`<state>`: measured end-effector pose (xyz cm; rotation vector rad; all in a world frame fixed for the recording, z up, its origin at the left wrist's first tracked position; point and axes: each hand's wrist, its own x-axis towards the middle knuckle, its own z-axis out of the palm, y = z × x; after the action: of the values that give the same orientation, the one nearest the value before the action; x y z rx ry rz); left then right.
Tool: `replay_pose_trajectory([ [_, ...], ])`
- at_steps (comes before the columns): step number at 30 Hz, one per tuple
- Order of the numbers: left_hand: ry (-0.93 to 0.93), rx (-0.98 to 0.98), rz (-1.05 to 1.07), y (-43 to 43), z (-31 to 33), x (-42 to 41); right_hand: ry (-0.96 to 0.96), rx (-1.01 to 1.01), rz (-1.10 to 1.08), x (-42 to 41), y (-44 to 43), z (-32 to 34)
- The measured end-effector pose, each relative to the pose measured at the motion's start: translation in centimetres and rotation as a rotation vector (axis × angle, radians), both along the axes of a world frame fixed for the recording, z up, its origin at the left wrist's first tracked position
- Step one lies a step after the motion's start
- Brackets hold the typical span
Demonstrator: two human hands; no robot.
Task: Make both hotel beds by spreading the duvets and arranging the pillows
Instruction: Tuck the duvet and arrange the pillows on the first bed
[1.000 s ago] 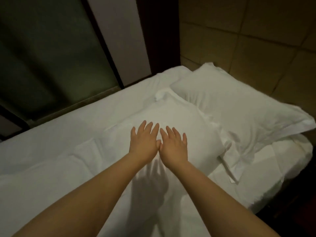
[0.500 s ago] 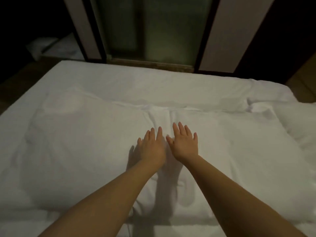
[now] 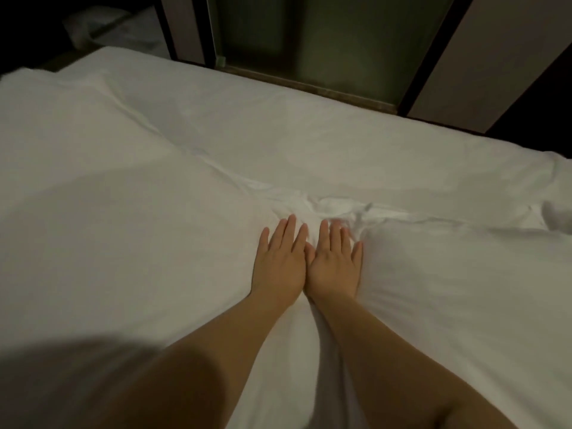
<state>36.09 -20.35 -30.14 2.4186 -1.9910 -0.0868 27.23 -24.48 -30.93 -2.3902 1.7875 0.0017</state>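
The left hand (image 3: 280, 263) and right hand (image 3: 335, 264) lay flat, side by side and touching, fingers (image 3: 291, 226) straight and released, gripping nothing. The white duvet (image 3: 123, 243) lay directly beneath them, its crumpled fold (image 3: 337, 209) just past the fingertips. Half a second earlier, that fold had sat farther beyond them.

White duvet (image 3: 154, 243) spread flat on bed, creased mid-ridge.
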Motion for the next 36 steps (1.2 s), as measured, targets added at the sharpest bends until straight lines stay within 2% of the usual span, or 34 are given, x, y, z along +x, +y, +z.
replay_pose_trajectory([
  [10, -0.006, 0.012, 0.033, -4.9, -7.1, 0.7, -0.012, -0.067, -0.019, 1.2, -4.9, -7.9],
  [18, -0.014, 0.007, 0.032, -2.7, -5.7, 0.7, -0.068, 0.026, 0.050, -0.1, -1.6, -4.6],
  [21, -0.018, 0.013, 0.002, -0.4, -3.3, 0.6, -0.118, 0.063, 0.070, -1.2, 1.9, -2.4],
  [29, 0.241, 0.071, 0.142, 14.8, 2.7, -4.9, -0.143, 0.186, -0.002, -3.4, 13.2, 2.8],
  [31, 0.207, 0.128, 0.153, 18.5, 2.8, -6.0, -0.110, 0.170, 0.012, -4.2, 17.3, 3.4],
  [36, 0.104, 0.038, 0.109, 21.1, 0.6, -6.9, -0.127, 0.025, 0.059, -5.9, 20.7, 1.2],
])
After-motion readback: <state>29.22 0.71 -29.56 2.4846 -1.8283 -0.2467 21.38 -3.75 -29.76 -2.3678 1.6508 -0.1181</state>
